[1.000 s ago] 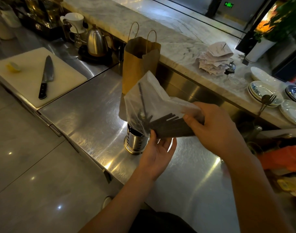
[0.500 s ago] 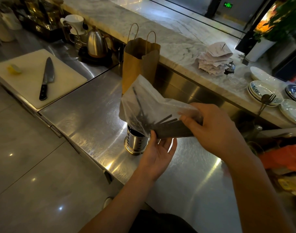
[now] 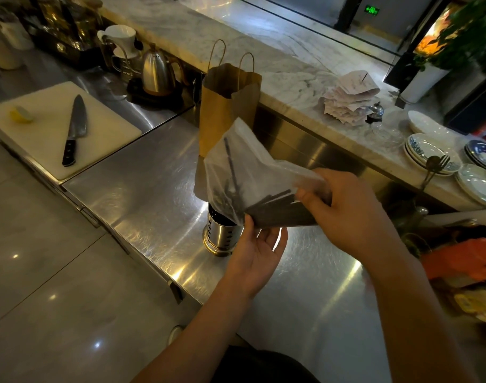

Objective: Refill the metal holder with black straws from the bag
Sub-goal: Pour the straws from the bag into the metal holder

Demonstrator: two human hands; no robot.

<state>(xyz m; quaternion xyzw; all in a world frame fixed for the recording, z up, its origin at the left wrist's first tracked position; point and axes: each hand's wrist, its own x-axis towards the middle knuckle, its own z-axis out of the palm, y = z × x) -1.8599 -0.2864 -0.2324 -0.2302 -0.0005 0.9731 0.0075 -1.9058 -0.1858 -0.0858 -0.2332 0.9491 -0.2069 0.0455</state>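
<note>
A clear plastic bag (image 3: 253, 167) full of black straws (image 3: 275, 212) hangs tilted over a round slotted metal holder (image 3: 221, 236) on the steel counter (image 3: 142, 194). Its lower end hides the holder's mouth. My right hand (image 3: 344, 208) grips the right end of the bag around the straw bundle. My left hand (image 3: 259, 250) is under the bag, palm up, thumb pressed on its lower edge. One loose straw (image 3: 230, 161) stands slanted inside the bag. Whether straws are in the holder is hidden.
A brown paper bag (image 3: 225, 106) stands just behind the holder. To the left are a white cutting board (image 3: 43, 139) with a knife (image 3: 74, 128) and a lemon piece, and a kettle (image 3: 156, 73). Plates (image 3: 429, 153) and receipts (image 3: 349, 100) sit on the marble ledge at right.
The bag has shifted slightly left and lower over the holder, and the loose straw inside has leaned over. Both hands keep their grip.
</note>
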